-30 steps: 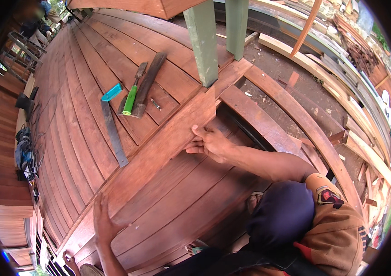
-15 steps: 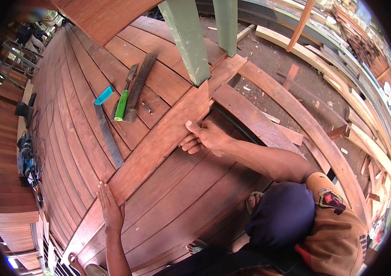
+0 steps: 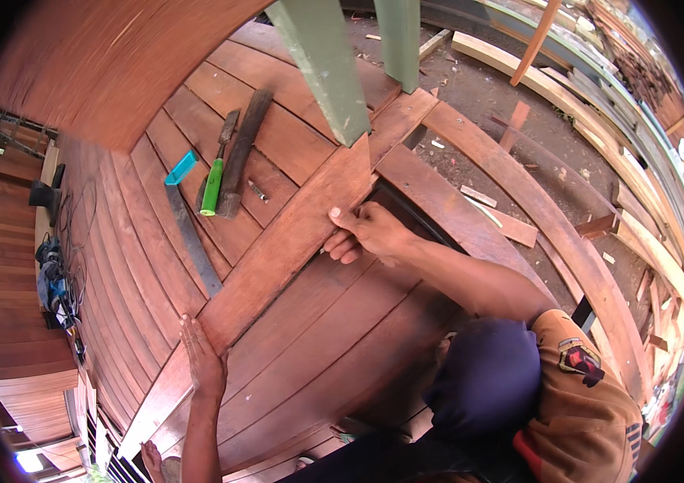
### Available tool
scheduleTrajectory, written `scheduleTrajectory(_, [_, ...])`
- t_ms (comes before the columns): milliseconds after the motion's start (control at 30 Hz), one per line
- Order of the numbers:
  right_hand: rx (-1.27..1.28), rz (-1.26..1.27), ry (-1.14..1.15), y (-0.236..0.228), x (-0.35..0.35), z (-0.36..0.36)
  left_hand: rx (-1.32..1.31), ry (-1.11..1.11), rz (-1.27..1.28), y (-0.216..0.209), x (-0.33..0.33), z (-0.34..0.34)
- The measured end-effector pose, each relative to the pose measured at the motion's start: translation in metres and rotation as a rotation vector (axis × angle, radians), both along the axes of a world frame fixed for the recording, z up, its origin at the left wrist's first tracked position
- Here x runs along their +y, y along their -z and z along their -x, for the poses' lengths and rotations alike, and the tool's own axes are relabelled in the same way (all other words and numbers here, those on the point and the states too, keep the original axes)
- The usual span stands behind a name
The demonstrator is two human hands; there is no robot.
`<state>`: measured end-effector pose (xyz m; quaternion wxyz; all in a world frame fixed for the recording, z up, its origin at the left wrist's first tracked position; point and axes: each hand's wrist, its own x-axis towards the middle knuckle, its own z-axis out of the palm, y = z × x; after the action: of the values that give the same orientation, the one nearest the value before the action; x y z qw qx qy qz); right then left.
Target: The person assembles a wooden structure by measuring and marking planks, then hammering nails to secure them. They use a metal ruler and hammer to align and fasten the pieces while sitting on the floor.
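Observation:
A reddish-brown wooden plank (image 3: 278, 237) lies diagonally across the floorboards, its far end against a green post (image 3: 330, 72). My right hand (image 3: 366, 232) grips its near edge, thumb on top and fingers curled at the side. Lying flat with fingers stretched, my left hand (image 3: 203, 358) touches the plank's lower left end, where it meets another board (image 3: 153, 414). Beyond the plank lie a try square (image 3: 189, 233) with a blue handle, a green-handled chisel (image 3: 212, 189), a long dark wooden piece (image 3: 245, 153) and a small metal bit (image 3: 258, 190).
A large reddish board (image 3: 117, 72) hangs blurred over the upper left. A second green post (image 3: 398, 44) stands at the back. Curved framing (image 3: 511, 185) and stacked timber (image 3: 575, 113) lie right; power tools and cables (image 3: 54, 278) left. Dark blue cloth (image 3: 483, 378) bulges beside my right arm.
The large board at the upper left has swung downward and left, covering more of the floor. Both hands keep their places on the plank; the whole view has shifted slightly.

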<state>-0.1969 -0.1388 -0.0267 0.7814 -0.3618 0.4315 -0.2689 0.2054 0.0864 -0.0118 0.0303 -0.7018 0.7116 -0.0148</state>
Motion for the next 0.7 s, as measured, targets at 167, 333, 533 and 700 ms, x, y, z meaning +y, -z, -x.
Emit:
scheduleTrajectory(167, [0.040, 0.081, 0.074, 0.007, 0.010, -0.002, 0.004, 0.025, 0.087, 0.002, -0.008, 0.010])
scheduleTrajectory(333, [-0.004, 0.148, 0.105, 0.021, 0.022, -0.001, -0.015, 0.009, 0.093, 0.002, -0.011, 0.010])
scheduleTrajectory(533, [0.043, 0.225, 0.082, 0.021, 0.052, 0.023, -0.001, 0.024, 0.115, -0.002, -0.009, 0.010])
scheduleTrajectory(700, [0.606, 1.245, 0.042, -0.006, 0.047, 0.028, 0.021, 0.004, 0.114, -0.005, -0.012, 0.009])
